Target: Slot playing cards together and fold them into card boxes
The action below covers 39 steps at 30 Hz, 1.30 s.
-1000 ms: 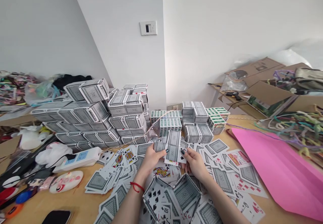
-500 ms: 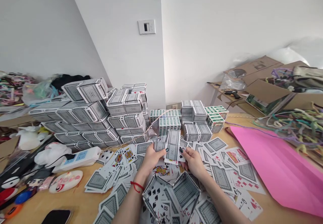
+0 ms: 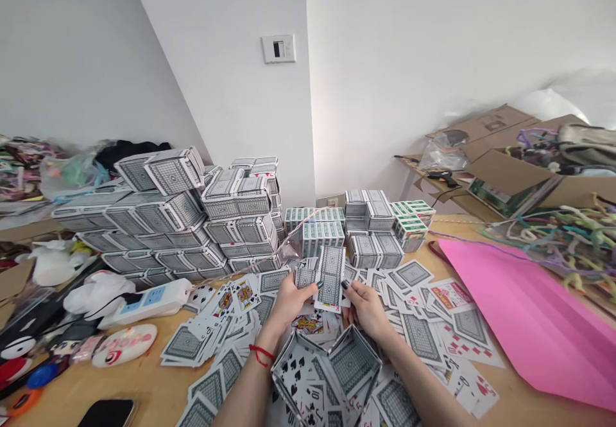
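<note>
The left hand [image 3: 292,300] pinches 1 edge of the joined cards [image 3: 331,279] above the heart-shaped card frame [image 3: 327,375]. The right hand [image 3: 366,305], fingers nearly closed, pinches their other side.

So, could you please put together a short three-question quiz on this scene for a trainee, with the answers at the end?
1. Where is the red bracelet worn?
a) on the right wrist
b) on the left wrist
c) on both wrists

2. True or false: the pink sheet lies to the right of both hands.

3. Fill in the missing word: the fingers of the left hand and the right hand are on opposite sides of a strip of cards that mostly shows the ____ of the cards.

Key: 1 b; 2 true; 3 backs.
</note>
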{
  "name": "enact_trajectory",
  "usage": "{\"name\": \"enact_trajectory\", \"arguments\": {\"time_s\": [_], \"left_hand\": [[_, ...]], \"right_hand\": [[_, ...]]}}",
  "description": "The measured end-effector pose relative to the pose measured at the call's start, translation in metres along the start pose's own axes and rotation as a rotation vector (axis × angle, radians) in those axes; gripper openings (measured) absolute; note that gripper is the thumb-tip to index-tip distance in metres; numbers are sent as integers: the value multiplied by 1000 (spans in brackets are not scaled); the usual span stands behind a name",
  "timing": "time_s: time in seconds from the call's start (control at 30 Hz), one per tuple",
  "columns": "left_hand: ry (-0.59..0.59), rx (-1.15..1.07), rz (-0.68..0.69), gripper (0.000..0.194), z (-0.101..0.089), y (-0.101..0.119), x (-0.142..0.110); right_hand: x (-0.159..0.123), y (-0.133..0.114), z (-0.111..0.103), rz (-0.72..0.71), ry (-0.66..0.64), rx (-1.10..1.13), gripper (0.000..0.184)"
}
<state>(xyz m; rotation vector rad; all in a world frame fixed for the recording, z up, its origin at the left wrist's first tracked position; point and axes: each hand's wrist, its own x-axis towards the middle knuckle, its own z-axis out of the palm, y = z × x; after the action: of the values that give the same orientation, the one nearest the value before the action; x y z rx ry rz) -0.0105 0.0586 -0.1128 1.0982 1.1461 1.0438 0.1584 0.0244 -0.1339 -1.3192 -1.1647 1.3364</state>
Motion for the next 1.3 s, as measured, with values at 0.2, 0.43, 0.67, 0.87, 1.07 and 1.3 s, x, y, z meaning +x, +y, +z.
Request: {"name": "enact_trajectory", "arguments": {"time_s": [0.2, 0.43, 0.67, 0.87, 1.07, 1.3], "left_hand": [[-4, -7, 10, 40, -1, 0, 2], [82, -48, 5, 33, 0, -4, 2], [27, -272, -59, 40, -2, 0, -1], [-30, -342, -86, 39, -1, 2, -3], [-30, -339, -84, 39, -1, -1, -1], [-14, -189, -32, 39, 0, -3, 2]], "right_hand": [[1, 2, 0, -1, 6, -77, 43], [3, 7, 0, -83, -33, -62, 35], [-1, -3, -10, -16, -232, 328, 36], [3, 4, -9, 54, -262, 460, 36], [8, 5, -12, 71, -237, 514, 31], [4, 4, -9, 55, -306, 330, 40]]}}
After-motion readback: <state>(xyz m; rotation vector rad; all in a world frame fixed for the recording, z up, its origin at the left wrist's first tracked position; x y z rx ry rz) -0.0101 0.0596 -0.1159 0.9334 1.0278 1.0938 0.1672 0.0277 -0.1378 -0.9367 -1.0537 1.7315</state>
